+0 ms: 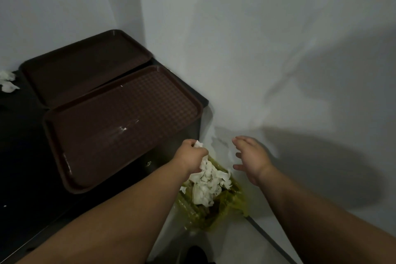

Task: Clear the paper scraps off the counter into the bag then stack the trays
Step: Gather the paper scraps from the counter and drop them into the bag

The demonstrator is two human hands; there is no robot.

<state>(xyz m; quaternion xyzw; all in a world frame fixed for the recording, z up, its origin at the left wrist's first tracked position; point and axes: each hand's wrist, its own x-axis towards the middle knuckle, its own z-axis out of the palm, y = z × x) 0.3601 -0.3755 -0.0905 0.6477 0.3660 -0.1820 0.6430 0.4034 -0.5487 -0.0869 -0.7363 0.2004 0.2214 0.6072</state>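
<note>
White paper first: your left hand (190,154) grips a wad (198,144) just above the bag (236,197), low centre of the frame. More paper (207,184) already lies piled in the bag's mouth. Whether the wad joins that pile cannot be told.

Right hand (250,156): open, fingers spread, holding nothing, beside the bag near the wall (257,49).

Progress, judged:
- Clearing partly done. Most of the paper seen is in the bag.
- Scraps (7,81) lie at the far left edge of the frame on the counter (21,156), not yet cleared.
- White marks (123,128) on the near tray (120,113): smear or crumbs, cannot tell.
- Stacking not begun. The near tray and the far tray (85,64) lie side by side, long edges touching, both flat.

Left for you: drop the wad, fetch the far-left scraps, then set one tray on the other.

Surface: dark counter, ending in a corner at mid-frame. The yellow-green plastic bag hangs or stands below its end. Pale wall fills the upper frame and the right, with hand shadows on it. Pale floor (246,248) at the bottom. Light is dim.
</note>
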